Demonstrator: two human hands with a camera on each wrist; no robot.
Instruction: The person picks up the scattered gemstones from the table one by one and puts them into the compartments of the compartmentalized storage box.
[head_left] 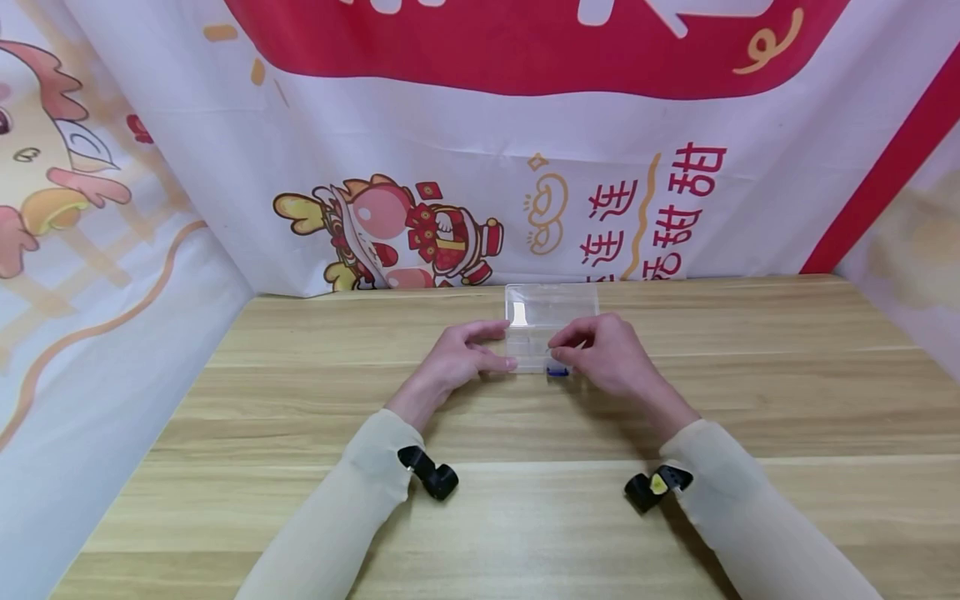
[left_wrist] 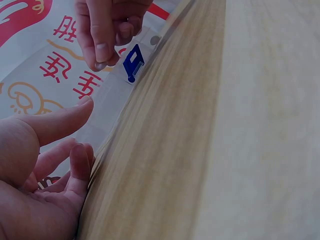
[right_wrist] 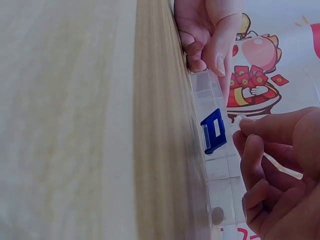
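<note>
A clear plastic compartment box point(head_left: 528, 350) stands at the back of the table, its transparent lid point(head_left: 555, 305) tipped back. On its front is a blue latch point(right_wrist: 215, 131). My left hand point(head_left: 468, 350) holds the box's left end, thumb at the front corner and index finger farther back. Over the middle of the box, my right hand point(head_left: 603, 354) pinches a small whitish thing point(right_wrist: 241, 118) between thumb and fingertips; it is too small to name. A round grey thing point(right_wrist: 217, 215) lies in a compartment toward the right end.
The wood-grain table point(head_left: 480, 517) runs up to a white printed cloth point(head_left: 675, 125) hanging right behind the box. Another printed cloth point(head_left: 112, 333) hangs along the left side. Each sleeve carries a black wrist camera, one on the left point(head_left: 431, 475), one on the right point(head_left: 651, 490).
</note>
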